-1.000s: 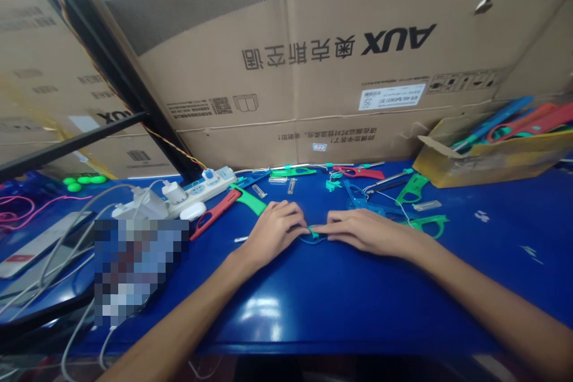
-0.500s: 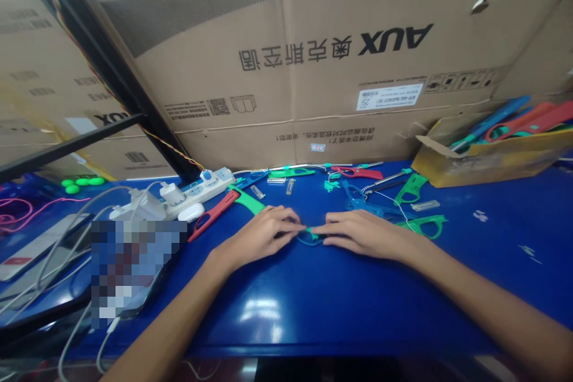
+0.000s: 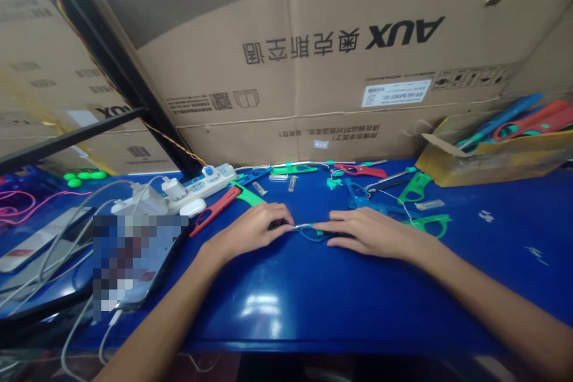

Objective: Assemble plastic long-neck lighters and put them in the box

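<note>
Has drawn the left hand (image 3: pixel 259 228) slightly leftward since the earlier frame, off the small green plastic piece (image 3: pixel 319 231), fingers now pinched on a thin silvery metal-looking rod (image 3: pixel 303 227). Keeps the right hand (image 3: pixel 364 233) at that piece, fingers bent over it; cannot tell whether clamped. Has both over a looped translucent blue plastic shell (image 3: pixel 314 240) on the glossy blue counter (image 3: pixel 277 304), right of and nearer than the white plastic power strip (image 3: pixel 201 192). Seems to bring the rod into the work.
</note>
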A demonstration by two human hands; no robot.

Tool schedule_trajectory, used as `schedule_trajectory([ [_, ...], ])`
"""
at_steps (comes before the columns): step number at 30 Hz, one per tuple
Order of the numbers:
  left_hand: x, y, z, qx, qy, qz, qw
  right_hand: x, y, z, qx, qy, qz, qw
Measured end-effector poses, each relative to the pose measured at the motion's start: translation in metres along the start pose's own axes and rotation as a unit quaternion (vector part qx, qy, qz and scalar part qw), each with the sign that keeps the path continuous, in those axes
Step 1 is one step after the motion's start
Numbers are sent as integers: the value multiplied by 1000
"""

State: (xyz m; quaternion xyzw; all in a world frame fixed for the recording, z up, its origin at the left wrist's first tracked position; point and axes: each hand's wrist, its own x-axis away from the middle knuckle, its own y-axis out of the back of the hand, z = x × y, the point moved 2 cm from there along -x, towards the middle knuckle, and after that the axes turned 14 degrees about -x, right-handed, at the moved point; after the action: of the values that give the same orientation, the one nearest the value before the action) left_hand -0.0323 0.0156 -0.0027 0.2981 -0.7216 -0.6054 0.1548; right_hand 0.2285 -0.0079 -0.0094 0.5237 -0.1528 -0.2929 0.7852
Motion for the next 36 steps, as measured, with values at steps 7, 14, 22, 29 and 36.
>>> schedule_trajectory([
  [7,-2,-3,-3,12,-14,-6,1000,-2,0,-1,1,17,20,1000],
  [14,-2,-6,-4,9,-3,-3,1000,-3,4,0,-11,14,26,1000],
  [22,-1,-9,-5,34,-1,-21,999,-2,8,1,-52,4,0,999],
  [29,-2,-8,-8,-13,-23,-21,999,6,26,-17,-38,-30,-68,996],
  [36,-2,-9,-4,-19,-25,-23,999,21,54,-29,-54,-18,-335,940],
])
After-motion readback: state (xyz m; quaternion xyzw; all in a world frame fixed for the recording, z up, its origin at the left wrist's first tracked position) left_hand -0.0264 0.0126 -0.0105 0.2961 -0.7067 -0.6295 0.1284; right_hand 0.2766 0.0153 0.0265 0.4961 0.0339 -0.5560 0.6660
